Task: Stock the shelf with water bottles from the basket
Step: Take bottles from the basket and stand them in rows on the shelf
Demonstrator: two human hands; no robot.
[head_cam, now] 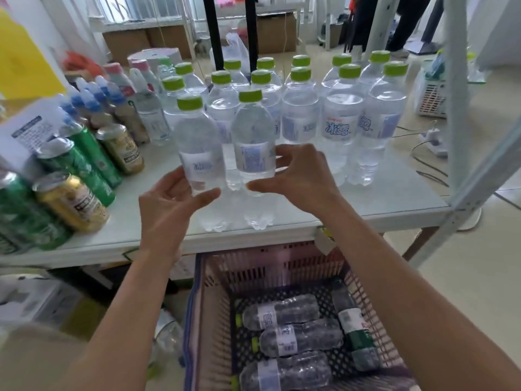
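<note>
Two clear water bottles with green caps stand side by side at the front of the white shelf board (366, 204). My left hand (169, 204) wraps the lower part of the left bottle (197, 142), thumb across its front. My right hand (304, 179) holds the right bottle (253, 136), thumb low at the front and fingers on its right side. Behind them stand several rows of the same bottles (341, 119). Below the shelf, the pink basket (253, 266) holds several water bottles (298, 337) lying on their sides.
Green and gold cans (73, 201) and blue-capped bottles (93, 103) fill the shelf's left side. A darker, green-labelled bottle (355, 328) lies at the basket's right. A white shelf post (456, 108) rises at the right. Boxes and a person's legs are in the background.
</note>
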